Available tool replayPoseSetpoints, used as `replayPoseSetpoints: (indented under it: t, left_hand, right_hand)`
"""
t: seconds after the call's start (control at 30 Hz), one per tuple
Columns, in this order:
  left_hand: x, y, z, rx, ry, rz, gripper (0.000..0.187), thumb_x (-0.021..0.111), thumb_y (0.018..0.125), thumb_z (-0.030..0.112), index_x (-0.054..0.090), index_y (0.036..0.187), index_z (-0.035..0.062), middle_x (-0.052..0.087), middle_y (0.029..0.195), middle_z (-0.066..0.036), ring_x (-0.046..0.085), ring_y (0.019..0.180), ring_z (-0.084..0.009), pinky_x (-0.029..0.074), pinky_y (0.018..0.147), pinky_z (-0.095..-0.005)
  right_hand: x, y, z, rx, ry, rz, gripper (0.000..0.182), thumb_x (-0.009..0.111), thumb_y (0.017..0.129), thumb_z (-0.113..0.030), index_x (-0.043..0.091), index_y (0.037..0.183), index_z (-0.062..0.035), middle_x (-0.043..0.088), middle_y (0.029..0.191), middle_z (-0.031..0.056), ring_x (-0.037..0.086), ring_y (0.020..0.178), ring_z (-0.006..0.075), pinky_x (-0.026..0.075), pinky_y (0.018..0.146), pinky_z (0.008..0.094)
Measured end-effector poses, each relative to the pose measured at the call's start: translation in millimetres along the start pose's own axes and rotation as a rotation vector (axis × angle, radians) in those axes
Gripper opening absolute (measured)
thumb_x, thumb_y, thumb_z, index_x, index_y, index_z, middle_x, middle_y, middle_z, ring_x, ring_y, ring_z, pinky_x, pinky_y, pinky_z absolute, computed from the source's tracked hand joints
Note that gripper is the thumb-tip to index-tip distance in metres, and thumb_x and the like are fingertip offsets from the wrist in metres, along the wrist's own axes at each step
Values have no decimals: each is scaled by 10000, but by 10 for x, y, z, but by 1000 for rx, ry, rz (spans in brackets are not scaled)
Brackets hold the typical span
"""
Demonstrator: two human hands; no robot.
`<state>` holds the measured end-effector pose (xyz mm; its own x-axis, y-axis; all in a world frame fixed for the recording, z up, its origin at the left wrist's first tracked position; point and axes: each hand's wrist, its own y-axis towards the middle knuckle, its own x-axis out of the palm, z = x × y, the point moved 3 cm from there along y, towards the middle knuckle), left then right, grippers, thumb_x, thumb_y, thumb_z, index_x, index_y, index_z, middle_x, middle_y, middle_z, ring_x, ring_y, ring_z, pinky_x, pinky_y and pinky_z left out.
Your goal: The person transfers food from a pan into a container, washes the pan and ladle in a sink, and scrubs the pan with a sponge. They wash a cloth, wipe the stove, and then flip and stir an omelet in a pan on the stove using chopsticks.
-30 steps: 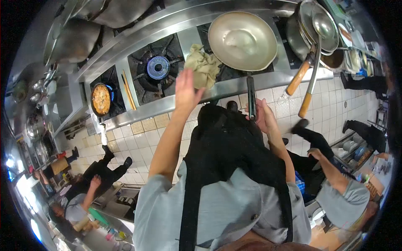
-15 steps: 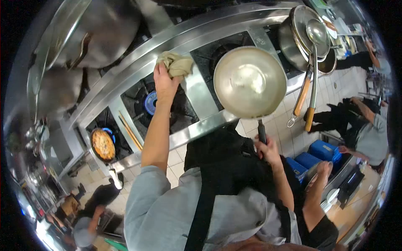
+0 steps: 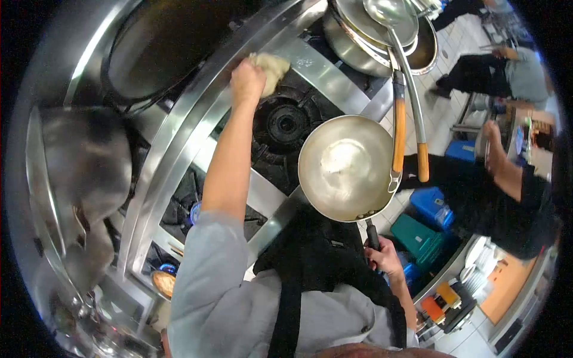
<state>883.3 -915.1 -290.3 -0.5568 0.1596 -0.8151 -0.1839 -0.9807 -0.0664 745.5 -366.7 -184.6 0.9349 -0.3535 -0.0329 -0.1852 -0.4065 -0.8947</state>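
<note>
My left hand (image 3: 248,79) is closed on a beige cloth (image 3: 271,73), pressed near the back corner of an unlit burner (image 3: 286,122). My right hand (image 3: 384,256) grips the dark handle of a wide metal pan (image 3: 348,164). The pan is tilted, its inside facing me with nothing in it, in front of the burner at the stove's front edge. A long-handled ladle (image 3: 412,89) and another wooden-handled utensil (image 3: 399,125) reach over toward the pan's right rim.
Stacked pots (image 3: 358,45) stand at the upper right. A small pan with food (image 3: 163,283) is by a lit burner at the lower left. Large pans (image 3: 89,161) fill the left side. People (image 3: 507,173) stand at the right, near blue bins (image 3: 431,206) and a green bin (image 3: 418,234).
The view has turned and shifted along the stove. My left hand and the cloth have moved from the metal strip to the back of the unlit burner. My right hand still holds the pan.
</note>
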Motion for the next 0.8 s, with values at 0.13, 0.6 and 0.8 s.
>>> replayPoseSetpoints:
  t: [0.13, 0.6, 0.8]
  left_hand:
    - [384, 529, 636, 25, -38, -107, 405, 536, 939, 341, 679, 1086, -9, 659, 1137, -265, 615, 1111, -424, 451, 991, -535]
    - [1252, -516, 1131, 682, 364, 51, 627, 559, 848, 365, 533, 1274, -94, 507, 1323, -321, 504, 1175, -492, 389, 1068, -498]
    - [1839, -1303, 1533, 713, 457, -131, 734, 554, 890, 483, 485, 1374, -64, 374, 1456, -335, 365, 1330, -507, 308, 1118, -568]
  right_hand:
    - [-28, -146, 196, 17, 64, 40, 109, 657, 841, -38, 589, 923, -13, 539, 621, -5, 489, 448, 87, 387, 413, 249]
    - [-179, 10, 1290, 19, 530, 256, 85, 619, 845, -67, 567, 891, -17, 502, 592, 19, 466, 402, 107, 384, 360, 258]
    - [-409, 197, 1487, 21, 650, 264, 100, 609, 850, -87, 539, 898, -34, 494, 604, 26, 440, 388, 114, 385, 365, 274]
